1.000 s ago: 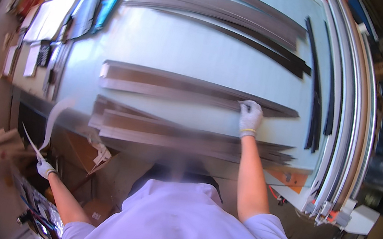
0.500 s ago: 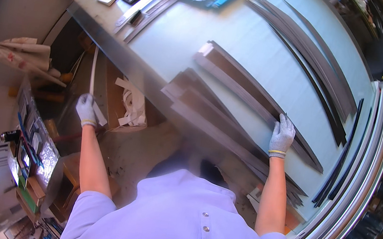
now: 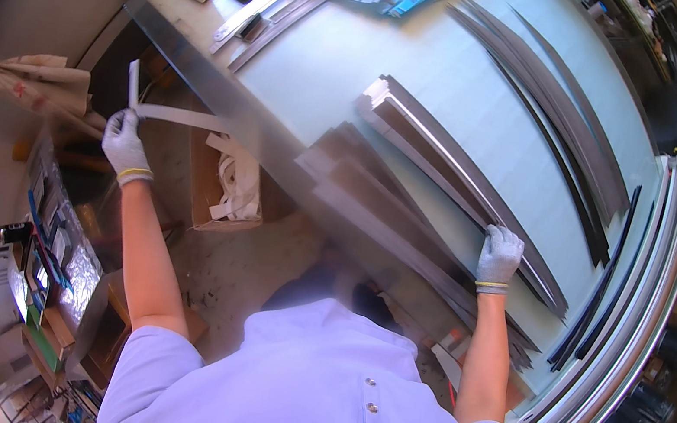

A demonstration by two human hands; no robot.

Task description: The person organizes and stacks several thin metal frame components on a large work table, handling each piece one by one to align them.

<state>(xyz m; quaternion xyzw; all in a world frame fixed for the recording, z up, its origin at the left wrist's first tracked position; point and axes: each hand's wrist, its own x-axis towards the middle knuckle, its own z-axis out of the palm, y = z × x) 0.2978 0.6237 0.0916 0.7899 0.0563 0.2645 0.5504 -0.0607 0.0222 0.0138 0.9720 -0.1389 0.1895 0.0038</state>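
Beside the pale table (image 3: pixel 325 69), our left hand (image 3: pixel 125 146) has just risen, fingers clamped on a white strip (image 3: pixel 178 115), keeping it well apart from the grey strips (image 3: pixel 462 156); our right hand (image 3: pixel 501 255) touches those, whether gripping we cannot tell

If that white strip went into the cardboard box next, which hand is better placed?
Left, I'd judge: the left hand grips the white strip, close to the cardboard box in this view. The right hand is across at the brown strips.
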